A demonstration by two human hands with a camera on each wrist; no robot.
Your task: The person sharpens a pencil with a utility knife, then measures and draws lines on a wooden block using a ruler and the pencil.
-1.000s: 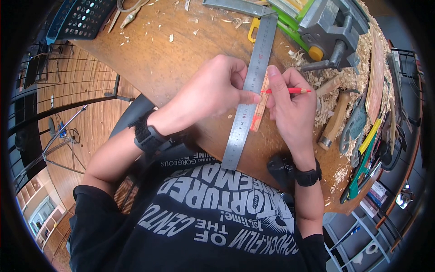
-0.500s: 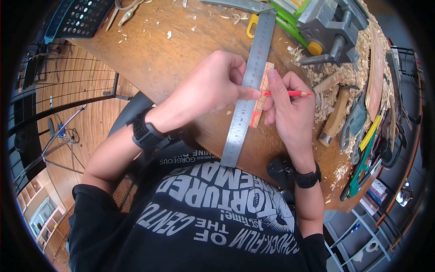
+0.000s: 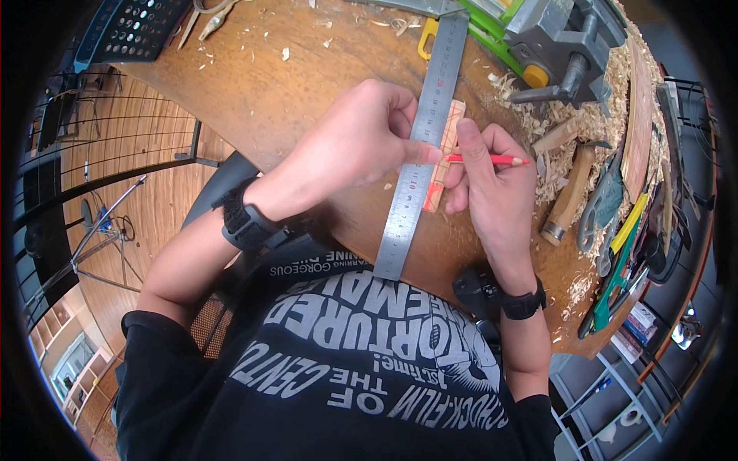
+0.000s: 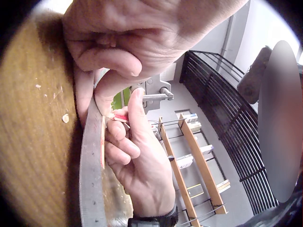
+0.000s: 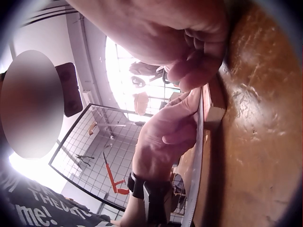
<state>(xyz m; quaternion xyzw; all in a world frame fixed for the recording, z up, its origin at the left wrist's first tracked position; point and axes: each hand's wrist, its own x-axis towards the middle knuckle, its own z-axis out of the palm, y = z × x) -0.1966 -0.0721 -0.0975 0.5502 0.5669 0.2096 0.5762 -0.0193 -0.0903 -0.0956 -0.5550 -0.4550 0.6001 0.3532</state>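
Note:
In the head view, a steel ruler (image 3: 402, 217) lies over a small wooden strip (image 3: 438, 184) marked with red lines. My left hand (image 3: 365, 138) holds the ruler, its thumb laid across the face toward the strip. Beyond the ruler's other edge, my right hand (image 3: 496, 173) pinches a red pencil (image 3: 503, 160) between thumb and fingers, one end at the strip beside my left thumb. From the left wrist, fingers and thumb show on either side of the ruler (image 4: 91, 189). The right wrist view shows the wooden strip's end (image 5: 215, 113) close behind the ruler.
A grey metal vise (image 3: 565, 54) stands at the back right, among wood shavings (image 3: 515, 100). A wooden-handled tool (image 3: 569, 196) and several hand tools line the right side. At the far left sits a dark perforated basket (image 3: 142, 31). A yellow-handled square (image 3: 428, 38) lies by the ruler's far end.
The head view has shifted slightly, so the bench sits higher in it. Relative to the strip, my right hand with the pencil has moved a little toward the body. The left hand keeps its hold.

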